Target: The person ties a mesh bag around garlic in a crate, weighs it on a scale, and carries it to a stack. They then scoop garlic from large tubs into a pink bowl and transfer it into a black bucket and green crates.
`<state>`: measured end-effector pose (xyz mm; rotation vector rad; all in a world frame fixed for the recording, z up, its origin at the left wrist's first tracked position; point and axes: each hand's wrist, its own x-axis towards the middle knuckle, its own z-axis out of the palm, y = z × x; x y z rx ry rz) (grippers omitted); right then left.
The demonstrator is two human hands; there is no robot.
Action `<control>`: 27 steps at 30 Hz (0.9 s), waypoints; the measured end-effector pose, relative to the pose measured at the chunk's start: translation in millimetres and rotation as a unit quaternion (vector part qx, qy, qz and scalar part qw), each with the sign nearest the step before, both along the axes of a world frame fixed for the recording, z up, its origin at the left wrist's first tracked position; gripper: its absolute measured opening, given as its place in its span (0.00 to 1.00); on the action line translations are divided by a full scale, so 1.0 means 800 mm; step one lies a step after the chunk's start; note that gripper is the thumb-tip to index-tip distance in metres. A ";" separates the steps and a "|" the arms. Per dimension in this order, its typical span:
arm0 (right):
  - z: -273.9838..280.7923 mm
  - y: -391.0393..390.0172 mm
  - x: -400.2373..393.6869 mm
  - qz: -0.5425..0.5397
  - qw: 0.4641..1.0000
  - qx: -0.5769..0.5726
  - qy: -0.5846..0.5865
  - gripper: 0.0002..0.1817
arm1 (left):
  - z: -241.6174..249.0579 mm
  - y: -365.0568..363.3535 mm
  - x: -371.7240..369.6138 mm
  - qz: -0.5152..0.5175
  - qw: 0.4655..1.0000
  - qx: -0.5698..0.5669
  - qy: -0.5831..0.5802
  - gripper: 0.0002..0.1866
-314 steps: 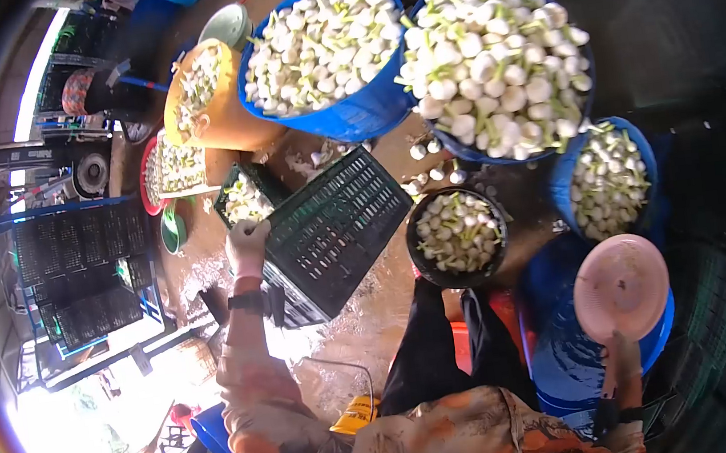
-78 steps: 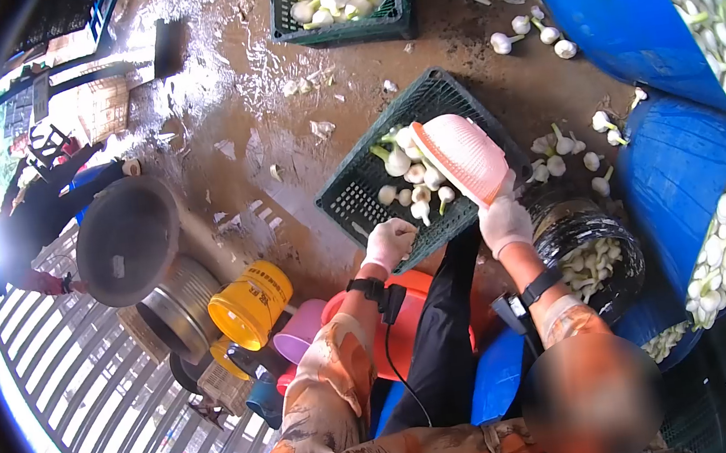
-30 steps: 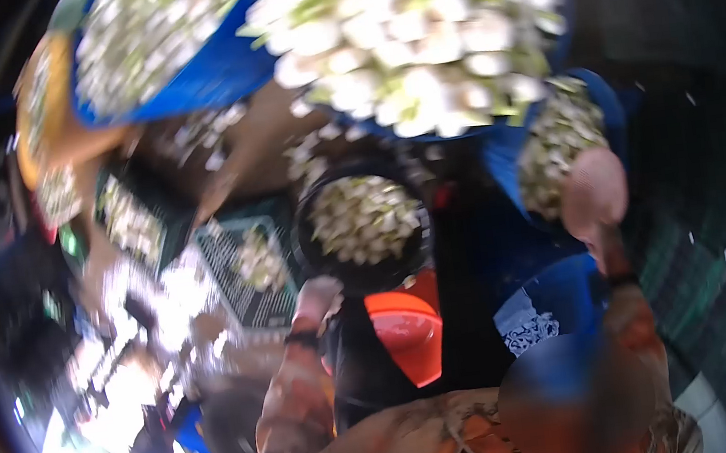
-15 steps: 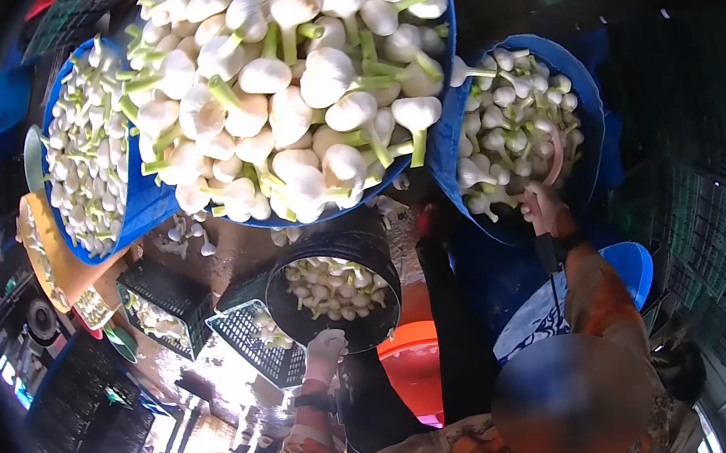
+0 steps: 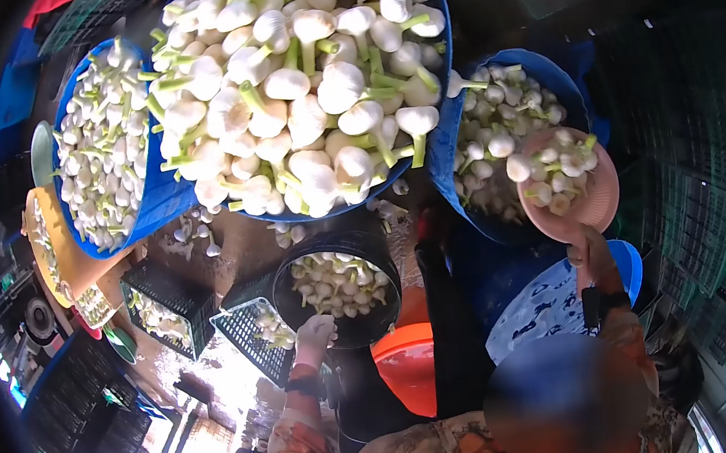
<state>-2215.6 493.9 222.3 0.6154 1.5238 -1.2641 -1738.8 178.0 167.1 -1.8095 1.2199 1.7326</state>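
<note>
My right hand (image 5: 582, 248) is closed around the handle of a pink strainer scoop (image 5: 570, 216), which holds several garlic bulbs (image 5: 561, 171) with short green stems. The scoop is raised at the near right rim of a blue tub (image 5: 557, 72) partly filled with more garlic. My left hand (image 5: 314, 332), looking gloved, is closed at the near rim of a black bucket (image 5: 390, 268), with garlic bulbs (image 5: 340, 284) inside. Its fingertips are hard to make out.
A large blue tub (image 5: 447, 47) heaped with garlic stands ahead, another blue tub (image 5: 162, 173) at left. Green crates (image 5: 255, 335) and loose bulbs lie on the floor. An orange bucket (image 5: 408, 373) is between my legs, a water-filled basin (image 5: 529, 306) at right.
My right hand has lifted the scoop out of the right tub, toward me and rightward, with garlic now in it. The left hand stays at the black bucket's rim.
</note>
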 end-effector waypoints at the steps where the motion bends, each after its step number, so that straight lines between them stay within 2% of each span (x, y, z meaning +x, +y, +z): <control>1: 0.008 0.001 0.008 -0.021 1.000 -0.004 0.016 0.10 | 0.001 0.001 0.007 0.004 1.000 -0.001 0.001 0.11; 5: 0.036 0.023 0.041 0.058 0.995 -0.005 0.078 0.11 | -0.005 0.007 0.050 0.062 0.998 0.008 0.017 0.11; 7: 0.057 0.022 0.063 0.051 0.987 0.084 0.131 0.13 | 0.004 0.007 0.074 0.056 0.998 0.008 0.040 0.10; 8: 0.076 0.014 0.073 0.077 0.981 0.115 0.134 0.13 | 0.007 0.008 0.087 0.070 0.997 -0.004 0.041 0.10; 10: 0.094 0.017 0.085 0.180 0.969 0.066 0.154 0.15 | 0.013 0.026 0.119 0.116 0.993 -0.008 0.033 0.10; 11: 0.121 -0.030 0.103 0.296 0.932 0.056 0.199 0.15 | 0.013 0.026 0.130 0.143 0.989 -0.006 0.035 0.11; 13: 0.130 -0.085 0.139 0.229 0.964 0.033 0.131 0.11 | 0.022 0.029 0.151 0.131 0.991 -0.017 -0.022 0.12; 15: 0.137 -0.144 0.184 0.314 0.945 0.014 0.091 0.08 | 0.018 0.043 0.198 0.166 0.985 -0.054 -0.012 0.11; 16: 0.138 -0.179 0.216 0.331 0.939 0.039 0.079 0.06 | 0.014 0.043 0.217 0.165 0.985 -0.033 -0.047 0.10; 17: 0.138 -0.213 0.250 0.348 0.933 0.065 0.069 0.04 | 0.014 0.049 0.240 0.205 0.977 -0.050 -0.030 0.10; 19: 0.134 -0.280 0.325 0.369 0.929 0.005 0.035 0.08 | -0.011 0.062 0.302 0.135 0.983 -0.121 -0.013 0.09; 21: 0.108 -0.328 0.379 0.514 0.856 -0.064 0.007 0.08 | -0.029 0.081 0.358 0.238 0.967 -0.095 -0.017 0.09; 22: 0.092 -0.352 0.413 0.541 0.839 -0.061 0.008 0.05 | 0.001 0.067 0.367 0.327 0.944 -0.035 -0.036 0.09; 25: 0.023 -0.402 0.525 0.638 0.767 -0.039 0.049 0.05 | -0.039 0.101 0.442 0.393 0.916 -0.069 -0.039 0.09; 26: -0.048 -0.384 0.549 0.700 0.686 -0.084 0.180 0.08 | -0.052 0.112 0.466 0.404 0.912 -0.062 -0.038 0.09; 27: -0.072 -0.389 0.578 0.738 0.610 -0.117 0.261 0.14 | -0.062 0.125 0.487 0.432 0.900 -0.044 -0.031 0.10</control>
